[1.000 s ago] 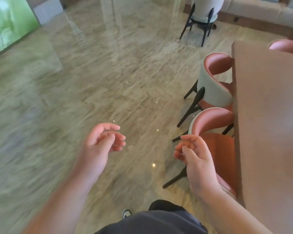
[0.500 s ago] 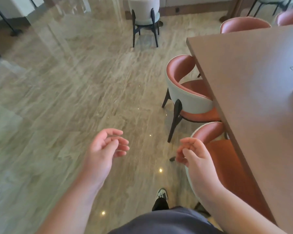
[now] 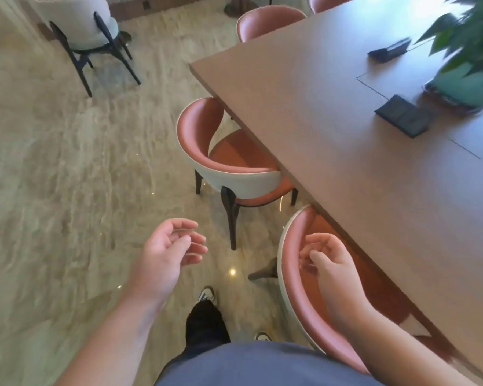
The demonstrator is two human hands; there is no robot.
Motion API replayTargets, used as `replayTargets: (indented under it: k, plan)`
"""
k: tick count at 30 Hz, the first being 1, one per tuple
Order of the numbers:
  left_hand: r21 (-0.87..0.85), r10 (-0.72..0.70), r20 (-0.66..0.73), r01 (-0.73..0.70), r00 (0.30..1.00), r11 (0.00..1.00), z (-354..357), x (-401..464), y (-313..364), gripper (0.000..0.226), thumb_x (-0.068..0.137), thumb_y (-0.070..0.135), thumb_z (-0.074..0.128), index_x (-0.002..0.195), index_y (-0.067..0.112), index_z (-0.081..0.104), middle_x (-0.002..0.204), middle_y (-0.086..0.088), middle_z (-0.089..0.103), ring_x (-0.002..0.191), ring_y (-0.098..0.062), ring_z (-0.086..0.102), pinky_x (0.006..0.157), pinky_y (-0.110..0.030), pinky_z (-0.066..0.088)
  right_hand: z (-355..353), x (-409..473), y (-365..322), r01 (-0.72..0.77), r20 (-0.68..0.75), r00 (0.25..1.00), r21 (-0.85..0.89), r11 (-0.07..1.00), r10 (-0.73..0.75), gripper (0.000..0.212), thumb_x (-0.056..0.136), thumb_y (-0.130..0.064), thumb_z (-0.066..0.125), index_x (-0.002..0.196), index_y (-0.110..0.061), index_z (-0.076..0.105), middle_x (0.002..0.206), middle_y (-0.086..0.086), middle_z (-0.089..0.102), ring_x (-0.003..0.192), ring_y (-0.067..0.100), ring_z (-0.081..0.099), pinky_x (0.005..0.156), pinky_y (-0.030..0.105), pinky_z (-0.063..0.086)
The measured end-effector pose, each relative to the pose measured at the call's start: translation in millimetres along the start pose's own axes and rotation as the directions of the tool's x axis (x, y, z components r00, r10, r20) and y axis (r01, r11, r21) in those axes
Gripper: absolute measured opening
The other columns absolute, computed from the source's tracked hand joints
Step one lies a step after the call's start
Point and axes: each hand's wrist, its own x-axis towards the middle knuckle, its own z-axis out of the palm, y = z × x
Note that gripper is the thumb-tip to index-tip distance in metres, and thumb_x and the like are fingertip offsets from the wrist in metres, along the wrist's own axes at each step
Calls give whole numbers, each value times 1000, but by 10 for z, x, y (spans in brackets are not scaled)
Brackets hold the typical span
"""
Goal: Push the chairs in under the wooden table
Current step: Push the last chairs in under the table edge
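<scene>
The wooden table (image 3: 346,140) fills the right of the view. Along its left edge stand two chairs with pink insides, white backs and dark legs. The near chair (image 3: 299,296) sits partly under the table, right beside me. The second chair (image 3: 207,146) stands further along, turned at an angle, its seat only partly under the edge. My right hand (image 3: 329,263) hovers over the near chair's backrest, fingers loosely curled, holding nothing. My left hand (image 3: 173,249) hangs over the floor, fingers apart and empty.
A third pink chair (image 3: 268,22) is at the table's far end. A white chair with black legs (image 3: 87,32) stands apart at the far left. On the table are a potted plant (image 3: 469,57) and two dark flat objects (image 3: 405,115). Marble floor lies to the left.
My view has swung right and moved forward along the table. The near chair is now beside my right hand, and the plant has come into view. Both hands stay empty.
</scene>
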Motion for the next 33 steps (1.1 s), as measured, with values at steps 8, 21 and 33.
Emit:
replayTargets:
  k: [8,21,33]
  plan:
    - [215,-90,354,13,931,977,83,1516,204,28,100,-2,45,106,15,66,86,-3,77,79,-21,76,67,-30,61,132,364,457,-206,-487,848,60,977,209,28,95,-1,46,105,-21,63,80,0,70,73,19,65,68,37,57]
    - [596,-378,625,-105,683,796,1908,2342,-322,23,98,6,49,111,22,59,119,-5,68,103,-16,69,83,-38,60,-619,-49,1428,-384,-816,374,295,875,440,27,90,-1,48,111,-11,61,108,4,67,103,25,62,77,28,45]
    - [841,-607,403,-16,684,541,3307,2318,-1112,81,97,28,67,162,13,20,129,-6,56,92,-20,55,78,-33,46,-1928,129,2381,-663,-712,140,449,600,688,80,88,-23,74,153,-3,32,154,24,45,140,42,44,112,47,36]
